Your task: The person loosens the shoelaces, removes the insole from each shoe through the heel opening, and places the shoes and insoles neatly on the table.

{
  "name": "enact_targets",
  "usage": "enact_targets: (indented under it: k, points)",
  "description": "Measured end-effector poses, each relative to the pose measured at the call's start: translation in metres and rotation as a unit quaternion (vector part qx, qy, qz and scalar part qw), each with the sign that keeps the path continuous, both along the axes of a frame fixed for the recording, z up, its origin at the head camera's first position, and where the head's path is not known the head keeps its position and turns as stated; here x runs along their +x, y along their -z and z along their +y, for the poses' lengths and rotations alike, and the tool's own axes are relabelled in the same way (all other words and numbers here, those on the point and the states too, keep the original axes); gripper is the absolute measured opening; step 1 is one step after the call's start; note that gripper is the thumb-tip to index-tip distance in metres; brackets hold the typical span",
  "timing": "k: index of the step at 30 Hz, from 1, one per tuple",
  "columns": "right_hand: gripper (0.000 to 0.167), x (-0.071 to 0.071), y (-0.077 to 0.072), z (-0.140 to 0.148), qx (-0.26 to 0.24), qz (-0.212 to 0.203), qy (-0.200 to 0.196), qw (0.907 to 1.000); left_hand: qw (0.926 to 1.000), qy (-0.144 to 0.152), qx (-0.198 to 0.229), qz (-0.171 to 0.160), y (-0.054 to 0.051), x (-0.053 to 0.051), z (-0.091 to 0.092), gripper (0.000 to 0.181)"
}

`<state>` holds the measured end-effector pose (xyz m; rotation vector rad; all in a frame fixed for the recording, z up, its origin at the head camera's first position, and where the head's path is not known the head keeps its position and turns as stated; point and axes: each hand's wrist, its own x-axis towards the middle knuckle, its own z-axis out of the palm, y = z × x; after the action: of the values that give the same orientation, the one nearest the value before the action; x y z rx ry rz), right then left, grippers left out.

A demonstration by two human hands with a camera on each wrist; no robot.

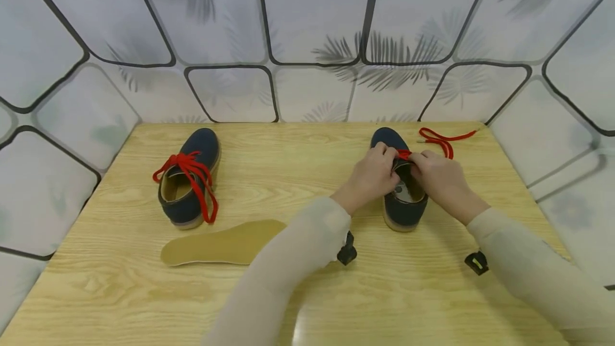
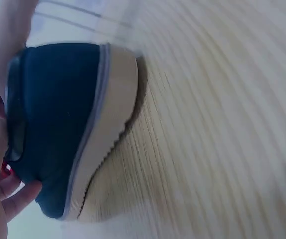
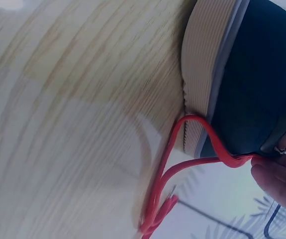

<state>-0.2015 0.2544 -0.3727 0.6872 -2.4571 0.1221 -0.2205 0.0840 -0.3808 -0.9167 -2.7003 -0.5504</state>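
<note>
A navy shoe (image 1: 405,209) with a pale sole stands on the right side of the table, toe away, its insides showing a grey footbed. My left hand (image 1: 373,176) grips the left edge of its opening near the laces; in the left wrist view its fingers lie against the shoe's side (image 2: 58,109). At the opposite edge, my right hand (image 1: 443,181) pinches the shoe's upper by the red lace (image 1: 403,154). In the right wrist view, the red lace (image 3: 168,174) runs from beside those fingertips down to the table.
Another navy shoe (image 1: 192,208) with a tied red lace (image 1: 188,163) stands at the left. A tan insole (image 1: 218,244) lies in front of it, partly behind my left sleeve. Loose red lace ends (image 1: 444,140) lie at the back right. A patterned backdrop (image 1: 312,89) borders the table (image 1: 298,175).
</note>
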Motion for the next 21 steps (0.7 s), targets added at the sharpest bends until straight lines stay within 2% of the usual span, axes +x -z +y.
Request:
enact_targets:
  k: [2, 6, 8, 10, 13, 18, 20, 21]
  points:
    - [0.012, 0.001, 0.0, 0.005, 0.002, -0.002, 0.007, 1.0, 0.9999, -0.007, 0.012, -0.002, 0.003, 0.001, 0.008, 0.026]
    - [0.012, 0.004, -0.001, 0.015, 0.011, -0.021, 0.023, 0.9994, 0.9992, -0.026, 0.027, 0.016, 0.009, 0.002, 0.022, 0.021]
    - [0.012, 0.004, -0.001, 0.02, 0.013, -0.033, 0.034, 0.9988, 0.9987, -0.038, 0.031, 0.007, 0.01, 0.001, 0.029, 0.021]
    - [0.012, 0.002, -0.002, 0.025, 0.012, -0.036, 0.043, 0.9984, 0.9982, -0.044, 0.036, -0.02, 0.009, 0.002, 0.036, 0.024]
    - [0.012, -0.002, -0.004, 0.033, 0.005, -0.033, 0.054, 0.998, 0.9931, -0.048, 0.067, -0.084, 0.005, 0.002, 0.045, 0.031]
    - [0.01, -0.011, -0.006, 0.043, -0.005, -0.05, 0.081, 0.9954, 0.9718, -0.041, 0.15, -0.177, 0.005, 0.0, 0.058, 0.042]
    - [0.01, -0.011, -0.006, 0.048, -0.007, -0.063, 0.095, 0.9935, 0.9646, -0.029, 0.173, -0.197, 0.007, 0.0, 0.061, 0.044]
    - [0.009, -0.01, -0.006, 0.05, -0.007, -0.065, 0.099, 0.9929, 0.9633, -0.023, 0.175, -0.202, 0.008, -0.001, 0.062, 0.045]
